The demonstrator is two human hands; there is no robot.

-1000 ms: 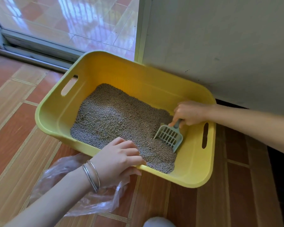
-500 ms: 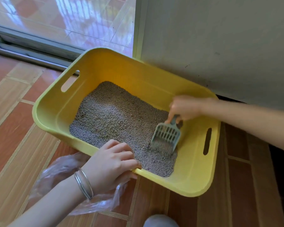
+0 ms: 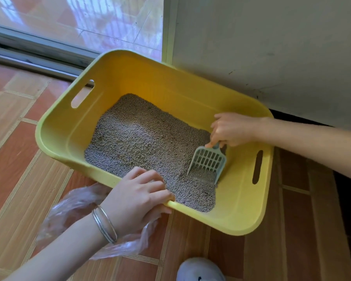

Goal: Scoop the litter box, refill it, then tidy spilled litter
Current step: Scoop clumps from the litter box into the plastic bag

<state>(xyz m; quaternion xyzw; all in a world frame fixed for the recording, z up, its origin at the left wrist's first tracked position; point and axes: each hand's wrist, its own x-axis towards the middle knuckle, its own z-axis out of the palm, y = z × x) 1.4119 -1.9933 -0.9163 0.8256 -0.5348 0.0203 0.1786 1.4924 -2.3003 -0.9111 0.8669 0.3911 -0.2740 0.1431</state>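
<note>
One yellow litter box [image 3: 118, 82] on tiled floor [image 3: 18, 159] against wall [image 3: 272, 47], one grey litter bed [image 3: 142, 142], one clear plastic bag [image 3: 73, 201] under left hand [image 3: 136, 197] clamped on near rim, two bangles [image 3: 104, 224], right hand [image 3: 233, 129] closed on one slotted scoop [image 3: 208, 162], tip in litter.

Home interior, tiled floor [image 3: 18, 159], sliding glass door [image 3: 79, 23], litter box [image 3: 241, 216]
</note>
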